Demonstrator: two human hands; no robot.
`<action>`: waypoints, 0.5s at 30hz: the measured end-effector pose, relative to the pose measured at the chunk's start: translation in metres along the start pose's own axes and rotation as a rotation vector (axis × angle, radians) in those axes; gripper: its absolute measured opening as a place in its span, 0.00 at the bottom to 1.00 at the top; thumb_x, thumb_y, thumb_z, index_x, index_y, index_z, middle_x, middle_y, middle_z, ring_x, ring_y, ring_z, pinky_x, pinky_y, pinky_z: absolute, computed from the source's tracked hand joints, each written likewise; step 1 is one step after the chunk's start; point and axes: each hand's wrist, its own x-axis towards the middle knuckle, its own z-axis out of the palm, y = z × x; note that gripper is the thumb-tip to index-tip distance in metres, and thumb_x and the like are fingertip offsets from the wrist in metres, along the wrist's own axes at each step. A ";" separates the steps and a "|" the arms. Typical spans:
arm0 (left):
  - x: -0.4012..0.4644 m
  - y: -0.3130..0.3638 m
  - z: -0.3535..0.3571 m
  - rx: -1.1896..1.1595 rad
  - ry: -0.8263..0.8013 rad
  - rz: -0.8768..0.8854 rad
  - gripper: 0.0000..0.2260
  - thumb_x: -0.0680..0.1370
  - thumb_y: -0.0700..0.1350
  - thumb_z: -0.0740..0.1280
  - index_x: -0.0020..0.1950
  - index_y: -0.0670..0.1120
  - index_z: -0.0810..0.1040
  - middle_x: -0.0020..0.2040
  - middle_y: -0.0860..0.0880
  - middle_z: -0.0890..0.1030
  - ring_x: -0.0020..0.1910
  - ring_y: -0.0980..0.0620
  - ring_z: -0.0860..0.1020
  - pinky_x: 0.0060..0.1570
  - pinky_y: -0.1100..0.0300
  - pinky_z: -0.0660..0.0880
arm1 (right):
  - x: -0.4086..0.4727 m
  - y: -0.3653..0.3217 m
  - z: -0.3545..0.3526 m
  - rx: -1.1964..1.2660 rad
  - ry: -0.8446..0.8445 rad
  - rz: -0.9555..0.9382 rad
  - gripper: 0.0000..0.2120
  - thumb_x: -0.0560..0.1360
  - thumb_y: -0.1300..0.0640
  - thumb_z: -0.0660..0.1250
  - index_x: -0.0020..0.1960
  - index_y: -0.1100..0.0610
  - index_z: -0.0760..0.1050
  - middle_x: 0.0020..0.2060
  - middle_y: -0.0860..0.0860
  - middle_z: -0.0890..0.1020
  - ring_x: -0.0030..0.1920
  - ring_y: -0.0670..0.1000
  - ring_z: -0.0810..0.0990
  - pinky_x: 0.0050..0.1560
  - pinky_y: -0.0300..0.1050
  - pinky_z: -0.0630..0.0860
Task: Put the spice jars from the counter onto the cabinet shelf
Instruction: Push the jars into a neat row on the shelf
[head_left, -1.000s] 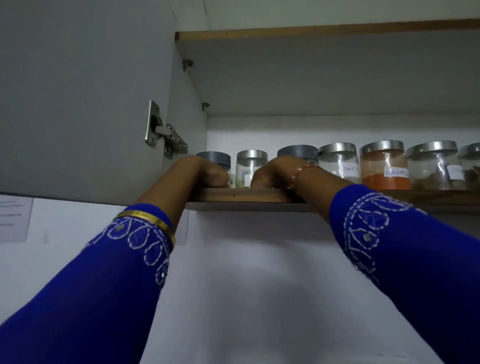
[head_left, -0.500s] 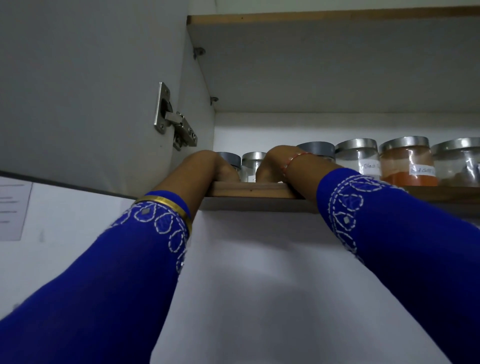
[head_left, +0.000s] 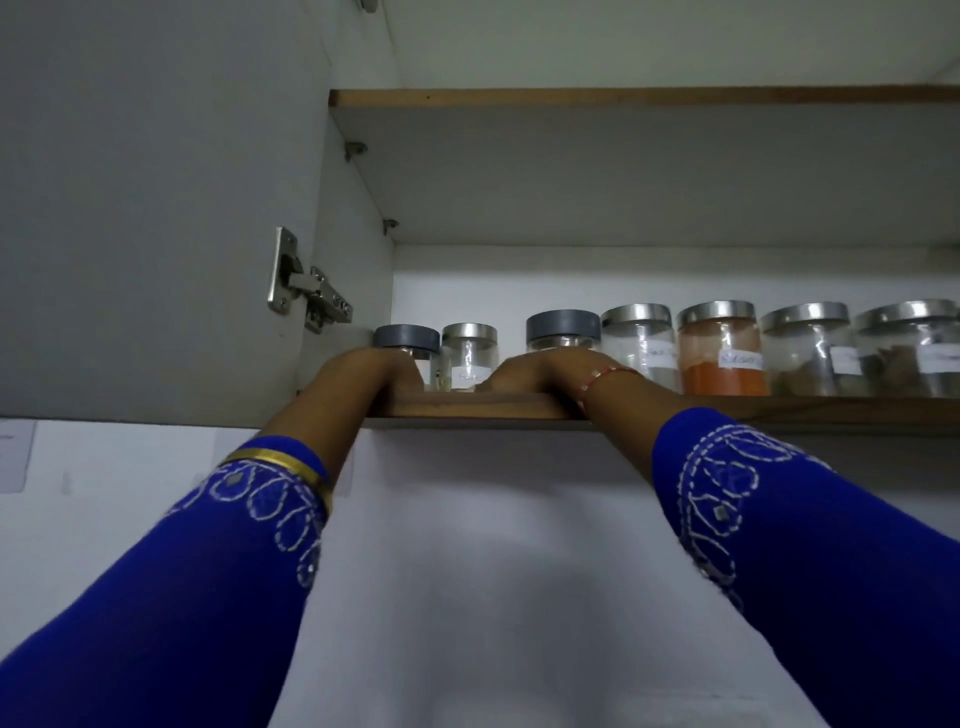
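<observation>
Both hands up at shelf (head_left: 779, 408) edge, left hand (head_left: 363, 371) before dark-lidded jar (head_left: 406, 339), right hand (head_left: 545, 371) before second dark-lidded jar (head_left: 562, 327), fingers hidden, grip unreadable.

Blue embroidered sleeves (head_left: 810, 545), gold bangle (head_left: 280, 464), beaded bracelet (head_left: 602, 378).

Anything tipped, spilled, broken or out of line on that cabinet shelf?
Nothing stands out. The jars stand upright with lids on in a row along the shelf, and no spill shows. The left hand and right hand hide the lower parts of two grey-lidded jars.
</observation>
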 end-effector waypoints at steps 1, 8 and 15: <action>-0.004 0.001 -0.001 -0.011 -0.020 0.010 0.08 0.77 0.45 0.62 0.38 0.45 0.72 0.42 0.45 0.76 0.36 0.51 0.72 0.47 0.58 0.68 | -0.087 -0.031 -0.004 0.050 -0.020 -0.110 0.11 0.77 0.51 0.61 0.49 0.57 0.77 0.47 0.52 0.78 0.44 0.50 0.75 0.46 0.42 0.72; -0.029 0.010 -0.001 -0.197 0.020 0.125 0.07 0.78 0.42 0.59 0.41 0.44 0.73 0.44 0.42 0.74 0.39 0.49 0.70 0.40 0.59 0.66 | -0.139 -0.013 -0.006 -0.004 0.242 -0.203 0.22 0.82 0.50 0.50 0.31 0.56 0.64 0.32 0.51 0.69 0.46 0.52 0.69 0.49 0.41 0.63; -0.056 0.059 0.019 -0.051 0.139 0.116 0.22 0.83 0.48 0.47 0.64 0.36 0.72 0.68 0.38 0.71 0.66 0.42 0.70 0.66 0.55 0.63 | -0.171 0.024 -0.012 -0.045 0.238 -0.213 0.22 0.81 0.47 0.50 0.35 0.55 0.71 0.46 0.57 0.76 0.50 0.54 0.74 0.52 0.44 0.68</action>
